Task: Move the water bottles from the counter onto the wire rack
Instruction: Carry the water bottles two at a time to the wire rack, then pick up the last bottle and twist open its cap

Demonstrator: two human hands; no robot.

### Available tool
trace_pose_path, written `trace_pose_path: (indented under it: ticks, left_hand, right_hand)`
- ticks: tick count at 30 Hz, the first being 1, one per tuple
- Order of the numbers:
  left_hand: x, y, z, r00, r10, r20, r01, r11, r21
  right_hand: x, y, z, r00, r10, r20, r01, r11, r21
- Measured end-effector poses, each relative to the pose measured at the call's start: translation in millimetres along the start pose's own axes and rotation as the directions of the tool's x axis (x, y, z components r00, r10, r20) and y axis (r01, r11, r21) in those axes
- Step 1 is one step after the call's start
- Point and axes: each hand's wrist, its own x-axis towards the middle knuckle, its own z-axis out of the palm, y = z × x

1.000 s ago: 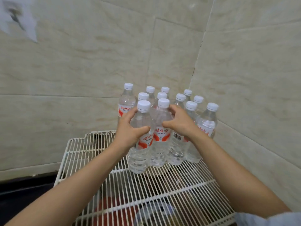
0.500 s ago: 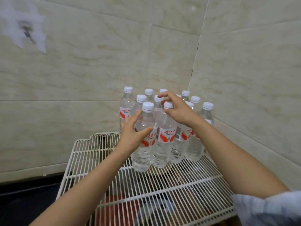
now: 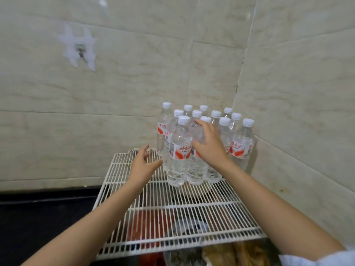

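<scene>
Water bottles (image 3: 179, 148), upright on wire rack (image 3: 192, 212).
Huddled, likely for steadiness, ahead of left hand (image 3: 145, 166) and right hand (image 3: 209, 144): both spread, empty.

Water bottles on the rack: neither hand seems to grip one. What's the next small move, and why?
Probably draw both hands back clear of the cluster. The water bottles stand upright together at the back corner of the wire rack, the left hand is open beside them, and the right hand is spread open in front, gripping none.
</scene>
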Motion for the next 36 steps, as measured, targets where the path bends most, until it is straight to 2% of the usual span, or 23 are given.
trace_pose_path:
  ticks: [4, 9, 15, 19, 24, 29, 36]
  left_hand:
    - [-34, -15, -38, 0.989, -0.042, -0.139, 0.045, 0.999, 0.016]
    - [-92, -44, -90, 0.94, -0.122, -0.317, 0.148, 0.987, 0.059]
    - [-170, -72, -165, 0.793, -0.204, -0.574, 0.353, 0.922, 0.159]
    - [-217, -83, -210, 0.675, -0.208, -0.708, 0.404, 0.907, 0.12]
    - [-254, -88, -244, 0.58, -0.176, -0.795, 0.468, 0.872, 0.148]
    - [-272, -89, -267, 0.582, -0.085, -0.809, 0.535, 0.789, 0.302]
    - [-310, -76, -321, 0.542, 0.011, -0.84, 0.582, 0.716, 0.385]
  right_hand:
    - [-24, -11, 20, 1.0, 0.005, -0.004, -0.005, 1.0, -0.012]
    - [-67, -22, 59, 0.981, -0.047, 0.187, 0.037, 0.998, 0.058]
    - [-112, -53, 102, 0.929, -0.13, 0.348, 0.099, 0.989, 0.106]
    - [-139, -78, 120, 0.853, -0.297, 0.429, 0.282, 0.954, 0.099]
    - [-156, -100, 135, 0.774, -0.407, 0.485, 0.391, 0.91, 0.139]
    - [-174, -124, 154, 0.715, -0.513, 0.475, 0.489, 0.853, 0.184]
    - [-192, -186, 205, 0.66, -0.524, 0.538, 0.474, 0.846, 0.243]
